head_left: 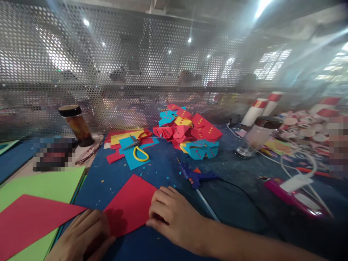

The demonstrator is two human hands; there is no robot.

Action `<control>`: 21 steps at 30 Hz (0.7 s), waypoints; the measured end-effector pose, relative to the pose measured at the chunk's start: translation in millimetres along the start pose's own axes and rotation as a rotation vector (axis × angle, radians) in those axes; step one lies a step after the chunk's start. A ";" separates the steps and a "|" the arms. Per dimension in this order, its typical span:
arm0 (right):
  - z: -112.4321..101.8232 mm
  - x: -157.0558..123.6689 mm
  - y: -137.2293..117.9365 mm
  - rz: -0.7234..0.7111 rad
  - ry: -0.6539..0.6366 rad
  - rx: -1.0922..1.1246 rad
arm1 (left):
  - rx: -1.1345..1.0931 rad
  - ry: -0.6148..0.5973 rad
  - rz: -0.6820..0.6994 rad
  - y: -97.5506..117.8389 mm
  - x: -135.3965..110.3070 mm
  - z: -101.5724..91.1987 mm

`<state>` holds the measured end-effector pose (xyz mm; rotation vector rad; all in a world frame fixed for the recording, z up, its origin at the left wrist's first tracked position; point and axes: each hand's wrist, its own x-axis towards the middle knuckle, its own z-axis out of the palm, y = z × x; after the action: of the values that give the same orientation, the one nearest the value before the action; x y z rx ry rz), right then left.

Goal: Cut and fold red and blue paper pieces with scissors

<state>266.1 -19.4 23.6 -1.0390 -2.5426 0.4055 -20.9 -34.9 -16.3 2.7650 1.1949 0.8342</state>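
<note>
A folded-looking sheet of red paper (130,206) lies on the blue table between my hands. My left hand (88,232) has its fingers curled at the paper's lower left edge, and its thumb is tucked low. On the right edge, my right hand (174,214) closes its bent fingers and thumb on the same sheet. Beyond the paper lies a blue glue gun (197,175) with a clear glue stick in its back. Scissors (137,148) with red and yellow handles rest on blue paper. A pile of red, blue and yellow folded paper shapes (185,127) stands behind.
Left are a larger red sheet (35,221) and green paper (54,181), plus a jar of dark liquid (76,125). Right stand a clear bottle (255,137), a pink power strip (296,199) with cables and paper cups (254,110). A perforated metal screen (152,61) closes the back; people sit beyond.
</note>
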 end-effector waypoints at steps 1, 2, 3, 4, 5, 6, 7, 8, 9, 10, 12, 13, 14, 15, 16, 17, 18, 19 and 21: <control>0.0 0.1 0.0 0.003 0.002 -0.002 | 0.007 0.010 0.002 0.6 0.5 0.1; 0.1 0.1 0.0 0.006 0.004 -0.003 | 0.012 0.019 0.007 1.2 1.0 0.1; 0.2 0.1 0.1 0.009 0.006 -0.004 | 0.019 0.025 0.006 1.9 1.4 0.0; 0.4 0.0 0.2 0.014 0.008 -0.004 | 0.027 0.027 0.000 2.6 1.6 -0.2; 0.6 0.0 0.3 0.020 0.010 -0.003 | 0.033 0.029 -0.007 3.2 1.8 -0.5; 0.8 0.0 0.4 0.025 0.010 -0.004 | 0.038 0.031 -0.011 3.6 1.9 -0.8; 1.0 0.1 0.5 0.028 0.008 -0.003 | 0.042 0.032 -0.016 3.8 1.9 -1.0; 1.1 0.3 0.5 0.031 0.004 -0.003 | 0.043 0.027 -0.016 3.7 1.8 -1.0; 1.1 0.5 0.5 0.034 0.000 -0.004 | 0.043 0.023 -0.013 3.3 1.7 -1.0; 1.0 0.7 0.4 0.037 -0.006 -0.006 | 0.041 0.017 -0.005 2.7 1.5 -0.7; 0.7 1.1 0.2 0.045 -0.020 -0.010 | 0.040 0.012 0.002 1.3 1.2 0.0; 0.5 1.2 0.1 0.049 -0.025 -0.012 | 0.040 0.014 -0.002 0.8 1.1 0.5; 0.4 1.2 -0.1 0.053 -0.028 -0.014 | 0.038 0.015 -0.003 0.5 1.1 0.8; 0.3 1.2 -0.2 0.056 -0.030 -0.015 | 0.037 0.015 -0.007 0.4 1.2 1.1; 0.3 1.2 -0.3 0.057 -0.030 -0.014 | 0.036 0.011 -0.013 0.5 1.3 1.3; 0.3 1.2 -0.4 0.058 -0.028 -0.012 | 0.035 0.006 -0.019 0.7 1.4 1.4; 0.3 1.2 -0.5 0.059 -0.026 -0.009 | 0.032 -0.001 -0.024 1.0 1.3 1.5; 0.4 1.2 -0.6 0.060 -0.023 -0.004 | 0.031 -0.003 -0.026 1.3 1.1 1.4; 0.2 1.3 -0.9 0.061 -0.019 0.005 | 0.032 0.003 -0.029 2.0 0.2 1.2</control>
<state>264.6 -19.1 24.0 -1.1180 -2.5297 0.4400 -18.9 -35.9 -16.8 2.7648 1.2566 0.8244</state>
